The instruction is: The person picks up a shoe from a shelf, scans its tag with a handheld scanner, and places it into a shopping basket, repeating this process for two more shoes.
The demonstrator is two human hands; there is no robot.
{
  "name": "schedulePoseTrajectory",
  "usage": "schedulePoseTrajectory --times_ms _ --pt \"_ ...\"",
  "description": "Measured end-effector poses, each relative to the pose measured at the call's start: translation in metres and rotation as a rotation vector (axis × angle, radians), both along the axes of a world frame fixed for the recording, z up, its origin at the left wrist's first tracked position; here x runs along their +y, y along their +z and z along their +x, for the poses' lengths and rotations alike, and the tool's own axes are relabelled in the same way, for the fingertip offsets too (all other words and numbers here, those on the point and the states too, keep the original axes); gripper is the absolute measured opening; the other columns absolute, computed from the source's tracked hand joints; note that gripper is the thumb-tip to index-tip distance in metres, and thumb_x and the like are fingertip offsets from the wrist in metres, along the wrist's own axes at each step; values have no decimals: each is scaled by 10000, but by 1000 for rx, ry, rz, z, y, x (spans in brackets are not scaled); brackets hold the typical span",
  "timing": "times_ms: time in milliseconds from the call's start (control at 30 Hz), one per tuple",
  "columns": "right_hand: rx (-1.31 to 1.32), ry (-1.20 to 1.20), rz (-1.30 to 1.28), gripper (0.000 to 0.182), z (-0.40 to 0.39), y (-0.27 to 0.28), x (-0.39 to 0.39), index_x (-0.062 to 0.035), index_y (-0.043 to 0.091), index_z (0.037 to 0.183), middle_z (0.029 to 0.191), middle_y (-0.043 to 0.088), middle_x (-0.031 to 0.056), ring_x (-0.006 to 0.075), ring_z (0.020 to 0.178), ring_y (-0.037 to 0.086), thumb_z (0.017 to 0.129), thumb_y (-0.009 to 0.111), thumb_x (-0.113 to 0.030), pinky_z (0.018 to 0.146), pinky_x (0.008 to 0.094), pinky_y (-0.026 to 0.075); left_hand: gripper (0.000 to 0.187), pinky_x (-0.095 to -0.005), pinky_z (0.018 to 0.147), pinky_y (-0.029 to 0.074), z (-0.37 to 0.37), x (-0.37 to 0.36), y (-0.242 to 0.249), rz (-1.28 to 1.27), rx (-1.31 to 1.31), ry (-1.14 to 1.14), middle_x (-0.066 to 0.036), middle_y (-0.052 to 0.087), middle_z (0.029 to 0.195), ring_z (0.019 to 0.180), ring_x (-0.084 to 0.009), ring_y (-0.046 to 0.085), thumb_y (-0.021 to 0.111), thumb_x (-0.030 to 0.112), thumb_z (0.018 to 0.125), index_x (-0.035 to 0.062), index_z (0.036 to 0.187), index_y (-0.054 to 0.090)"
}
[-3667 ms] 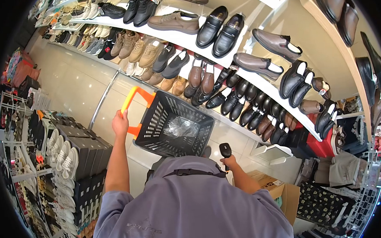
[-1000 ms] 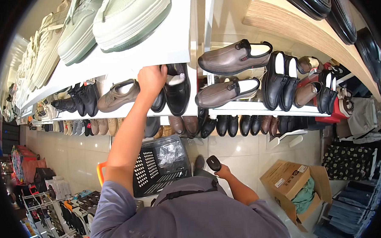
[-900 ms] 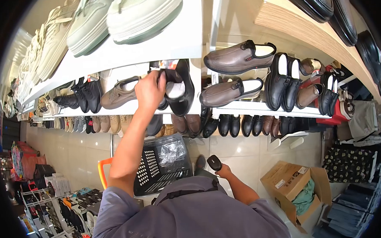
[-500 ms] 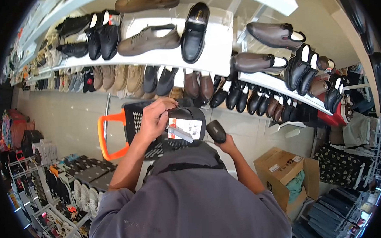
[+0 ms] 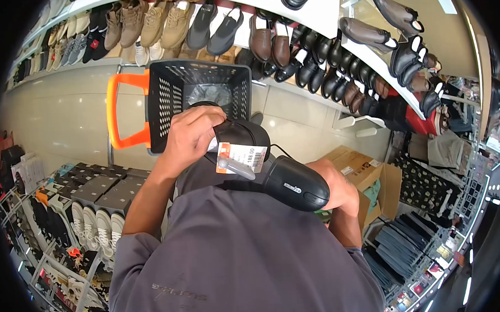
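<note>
My left hand is closed on a black shoe held in front of my chest. Hanging over the shoe is a white and orange price tag with a barcode and "188.00" printed on it. A grey pencil-shaped plastic piece, like a security tag, lies across the paper. To its right, my right hand grips a black rounded device with white lettering that looks like a barcode scanner. Its far end is near the tag, and the fingers around it are mostly hidden behind it.
A black shopping basket with an orange handle stands ahead, clear plastic inside. Shoe shelves run along the far side. An open cardboard box is at right, beside stacked jeans. Grey shoe boxes and white sneakers are at left.
The scanner has come up closer to me and nearer the price tag. My view has tilted down, so the basket shows more fully. My left hand keeps hold of the shoe.
</note>
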State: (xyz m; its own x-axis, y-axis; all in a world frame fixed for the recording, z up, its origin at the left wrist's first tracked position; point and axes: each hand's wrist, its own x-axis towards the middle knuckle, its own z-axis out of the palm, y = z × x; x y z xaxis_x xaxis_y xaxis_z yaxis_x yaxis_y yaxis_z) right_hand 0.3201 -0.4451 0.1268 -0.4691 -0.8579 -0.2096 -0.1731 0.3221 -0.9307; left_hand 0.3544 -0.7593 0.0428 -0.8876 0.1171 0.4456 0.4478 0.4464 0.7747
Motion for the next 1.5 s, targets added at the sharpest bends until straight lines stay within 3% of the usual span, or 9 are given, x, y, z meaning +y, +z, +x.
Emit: schedulePoseTrajectory --times_ms 200,333,367,467,700,733,1100,1367,1500 --pt "115 -385 -58 372 36 -32 0 16 632 1046 911 686 81 182 840 660 709 773 -59 773 333 506 178 -322 776 521 23 0 -15 405 -154 105 -137 660 980 888 -223 663 631 7 761 -12 932 586" --pt "-22 -607 -45 501 30 -33 -30 31 532 1216 1145 609 148 261 1098 591 773 701 -129 933 389 466 284 -278 855 492 22 11 -8 739 -313 416 -83 643 1062 962 -137 623 599 16 868 14 1149 560" --pt "-97 -639 -107 559 28 -36 -36 34 504 1264 1227 572 180 290 1167 562 782 700 -170 989 414 440 321 -289 836 516 15 16 -1 1201 -366 370 -83 644 1037 946 -147 632 586 11 891 9 1209 541" --pt "-258 -589 -326 686 24 -47 -47 -16 441 1357 1278 538 174 285 1144 541 780 736 -241 969 405 429 291 -295 696 568 14 16 15 1529 -517 218 -97 650 988 855 -184 668 566 27 914 2 1203 538" --pt "-442 -504 -260 1063 27 -74 -35 -5 340 1437 1419 443 194 304 1218 532 631 876 -446 1025 427 405 158 -272 724 542 23 21 8 1383 -730 240 -70 672 931 834 -156 662 582 0 882 -8 1031 632" --pt "-477 -547 -235 1085 28 -72 -37 2 344 1434 1426 440 180 284 1242 512 618 877 -474 1043 414 389 313 -286 851 499 25 13 3 1278 -805 142 -75 642 1040 970 -159 628 574 -31 870 3 1181 562" --pt "-486 -594 -303 927 15 -43 -61 30 454 1339 1305 545 138 237 1205 522 575 871 -289 1050 363 369 502 -310 918 477 31 6 6 1306 -812 -9 -88 595 1165 1067 -168 597 624 -68 828 8 1288 438" --pt "-622 -654 -398 1014 16 -61 -56 26 381 1390 1335 500 145 249 1231 492 604 854 -408 1049 382 371 503 -303 946 450 22 -3 30 1160 -469 25 -83 525 1200 1108 -134 534 593 6 907 26 1351 357" --pt "-614 -613 -481 1026 10 -59 -56 12 357 1410 1362 479 147 265 1250 481 612 858 -394 1059 390 372 325 -292 882 445 33 -15 24 693 -73 346 -82 590 1053 954 -155 552 619 104 911 -7 1197 512"
